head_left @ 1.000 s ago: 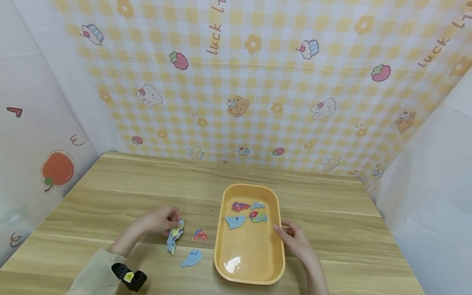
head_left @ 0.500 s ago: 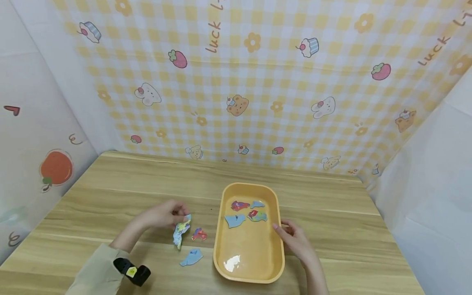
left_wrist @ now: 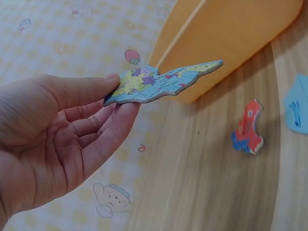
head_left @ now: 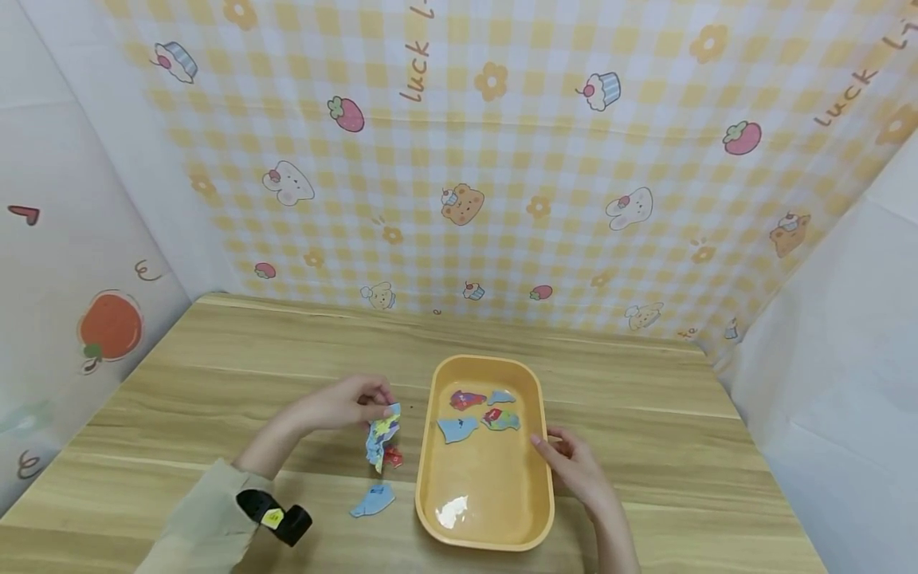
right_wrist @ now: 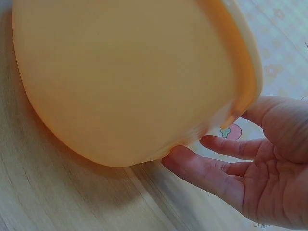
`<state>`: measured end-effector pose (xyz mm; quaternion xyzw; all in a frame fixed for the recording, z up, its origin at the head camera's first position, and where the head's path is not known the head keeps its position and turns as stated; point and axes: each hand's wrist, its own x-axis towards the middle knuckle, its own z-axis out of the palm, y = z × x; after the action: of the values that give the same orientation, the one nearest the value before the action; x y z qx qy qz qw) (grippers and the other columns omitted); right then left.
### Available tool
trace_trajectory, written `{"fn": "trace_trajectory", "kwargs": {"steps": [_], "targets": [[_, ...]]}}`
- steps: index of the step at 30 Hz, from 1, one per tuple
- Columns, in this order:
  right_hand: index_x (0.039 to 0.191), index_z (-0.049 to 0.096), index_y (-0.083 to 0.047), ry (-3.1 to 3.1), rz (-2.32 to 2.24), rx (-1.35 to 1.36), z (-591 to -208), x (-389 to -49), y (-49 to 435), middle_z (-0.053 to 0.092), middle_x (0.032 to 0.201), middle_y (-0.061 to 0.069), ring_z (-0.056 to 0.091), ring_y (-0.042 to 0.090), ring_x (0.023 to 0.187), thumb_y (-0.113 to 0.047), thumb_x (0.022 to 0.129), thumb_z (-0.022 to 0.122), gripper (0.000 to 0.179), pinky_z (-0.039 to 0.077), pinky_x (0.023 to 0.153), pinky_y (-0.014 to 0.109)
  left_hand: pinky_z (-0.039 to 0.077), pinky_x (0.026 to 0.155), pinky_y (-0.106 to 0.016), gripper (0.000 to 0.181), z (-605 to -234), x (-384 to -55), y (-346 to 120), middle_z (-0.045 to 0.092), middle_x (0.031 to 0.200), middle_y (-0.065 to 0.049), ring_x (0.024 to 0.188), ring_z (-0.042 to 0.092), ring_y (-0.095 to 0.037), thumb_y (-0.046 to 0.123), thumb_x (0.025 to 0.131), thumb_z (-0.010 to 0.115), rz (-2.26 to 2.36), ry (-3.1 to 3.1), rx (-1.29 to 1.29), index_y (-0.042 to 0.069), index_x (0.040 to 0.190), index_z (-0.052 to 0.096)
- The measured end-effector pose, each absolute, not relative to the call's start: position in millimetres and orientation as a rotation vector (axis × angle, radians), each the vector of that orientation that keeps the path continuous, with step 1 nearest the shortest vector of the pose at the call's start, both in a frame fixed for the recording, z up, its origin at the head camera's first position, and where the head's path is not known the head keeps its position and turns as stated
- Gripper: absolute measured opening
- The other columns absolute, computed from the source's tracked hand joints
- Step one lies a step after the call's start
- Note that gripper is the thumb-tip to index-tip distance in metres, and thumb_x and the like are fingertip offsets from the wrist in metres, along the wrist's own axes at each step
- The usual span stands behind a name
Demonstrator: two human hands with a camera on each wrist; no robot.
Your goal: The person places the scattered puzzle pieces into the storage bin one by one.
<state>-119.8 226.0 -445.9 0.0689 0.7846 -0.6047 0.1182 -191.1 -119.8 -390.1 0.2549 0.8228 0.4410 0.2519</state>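
My left hand (head_left: 353, 403) pinches a map-printed puzzle piece (left_wrist: 159, 85) between thumb and fingers, raised over the table left of the tray. The piece is light blue with yellow and purple patches, long and jagged. Beneath it, partly covered in the head view, lies a red and blue puzzle piece (left_wrist: 249, 127). A light blue puzzle piece (head_left: 374, 501) rests nearer the front. On the right side of the yellow tray (head_left: 495, 498), my right hand (head_left: 577, 470) grips the rim, thumb on top and fingers along the outer wall.
Several puzzle pieces lie flat in the tray's far half, among them a red and purple piece (head_left: 467, 400) and a blue piece (head_left: 457, 430). The wooden table (head_left: 660, 414) ends at a checked cloth backdrop (head_left: 402, 159), with white cloth at both sides.
My left hand has moved right and slightly away from me with the map-printed puzzle piece, which now overlaps the red piece in the head view. The right hand and tray stay put.
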Motion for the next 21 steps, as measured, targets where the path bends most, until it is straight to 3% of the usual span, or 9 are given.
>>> {"fn": "trace_trajectory", "kwargs": {"steps": [8,21], "targets": [[0.127,0.043,0.007,2.284,-1.773,0.199,-446,-120,226,0.061,0.098,0.021,0.066,0.024,0.076,-0.028,0.091,0.055,0.052,0.056,0.064,0.036,0.054,0.067,-0.041,0.021,-381,-195,-94,0.062,0.086,-0.009,0.071,0.058,-0.014,0.017,0.090,0.056,1.199,2.237,0.711,-0.001,0.101,0.056],[0.128,0.042,0.009,2.273,-1.792,0.182,-447,-121,227,0.060,0.105,0.027,0.066,0.027,0.080,-0.026,0.091,0.054,0.052,0.056,0.064,0.038,0.052,0.063,-0.024,0.017,-375,-205,-51,0.061,0.088,-0.008,0.072,0.057,-0.010,0.010,0.091,0.054,1.162,2.251,0.818,0.000,0.103,0.058]]}}
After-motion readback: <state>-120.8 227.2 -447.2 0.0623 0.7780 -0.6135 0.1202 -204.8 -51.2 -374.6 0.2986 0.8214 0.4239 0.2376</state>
